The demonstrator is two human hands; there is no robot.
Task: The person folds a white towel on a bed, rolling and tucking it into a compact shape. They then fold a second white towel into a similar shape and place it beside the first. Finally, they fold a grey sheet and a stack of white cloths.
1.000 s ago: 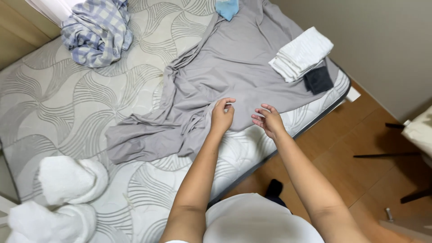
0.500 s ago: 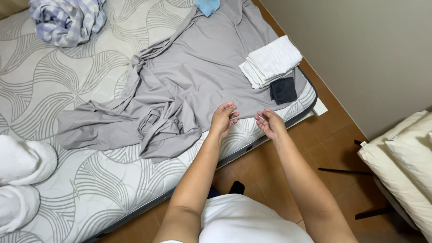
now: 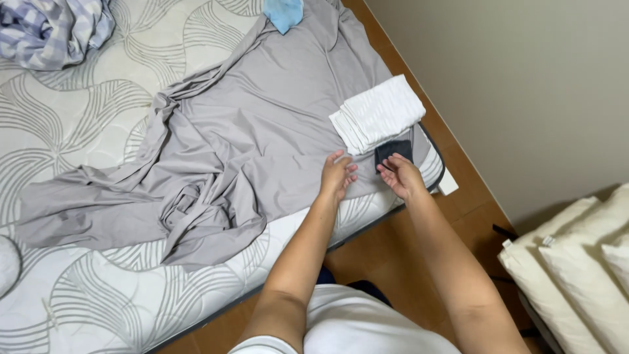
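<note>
Open hands [image 3: 337, 176] at grey sheet [image 3: 262, 131] edge

A patterned mattress [image 3: 85, 131] carries a crumpled grey sheet [image 3: 249, 137], which bears folded white towels [image 3: 377, 113] and a dark folded cloth [image 3: 393, 151], with a checked bundle [image 3: 52, 29] beyond the sheet's far-left end.

From my remote seat, the grey sheet [image 3: 262, 124] looked like thin, smooth cloth with a faint sheen, rumpled into soft folds. The mattress [image 3: 98, 288] beneath wore quilted fabric, matt, stitched in curved leaf lines. The folded white towel [image 3: 377, 113] seemed ribbed and matt; the small dark cloth [image 3: 393, 152] beside it was flat and dull. The checked bundle [image 3: 52, 29] read as woven cotton. The floor [image 3: 458, 196] was polished brown wood, the wall [image 3: 524, 78] matt and plain.
</note>
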